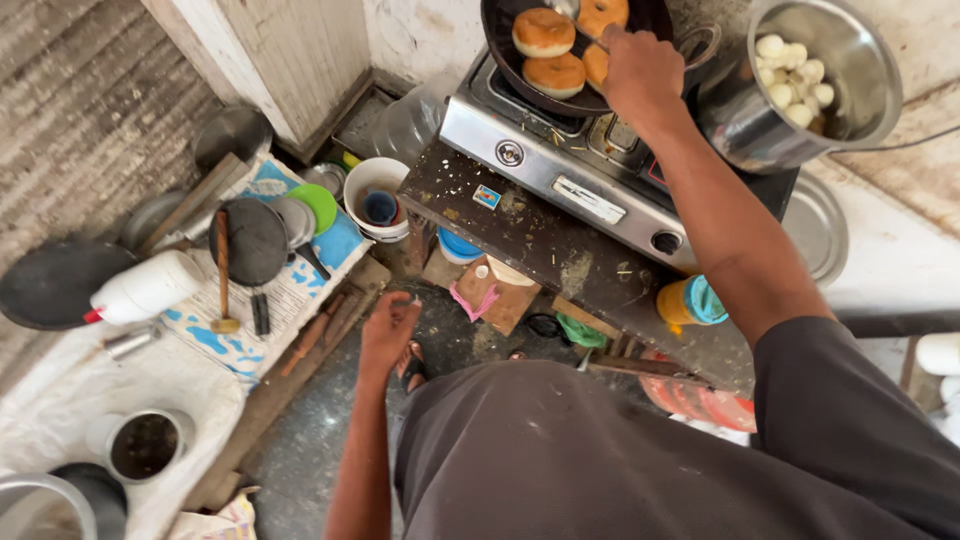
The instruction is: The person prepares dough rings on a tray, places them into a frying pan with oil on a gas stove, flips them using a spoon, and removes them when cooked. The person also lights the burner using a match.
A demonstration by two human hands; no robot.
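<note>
**Inspector A:** Where was the right hand [640,70]?

**Inspector B:** Over the dark pan [520,85] on the steel stove [560,170], at the pan's near rim. Its grip was closed round a thin utensil [565,8] that reached in among the buns [545,32]. Four browned, round buns lay in the pan, close together.

**Inspector A:** And the left hand [388,330]?

**Inspector B:** Hanging low beside the body, above the floor [320,440], well apart from the stove. Grip released; the fingers were loosely curled and held nothing.

**Inspector A:** Items about the stove?

**Inspector B:** A steel pot [800,80] stood just right of the pan, holding pale dough balls [795,70]. The stove sat on a dark, stained tabletop [520,235]. A yellow jar [690,302] with a teal lid stood at the tabletop's near edge, under the right forearm. A steel plate [818,230] lay right of the stove.

**Inspector A:** The left side?

**Inspector B:** A white bucket [375,198] on the floor near the tabletop's corner. Beyond it, on a patterned cloth [290,285], lay a black griddle [253,240], a green plate [318,205] and a white bottle [150,287].
</note>
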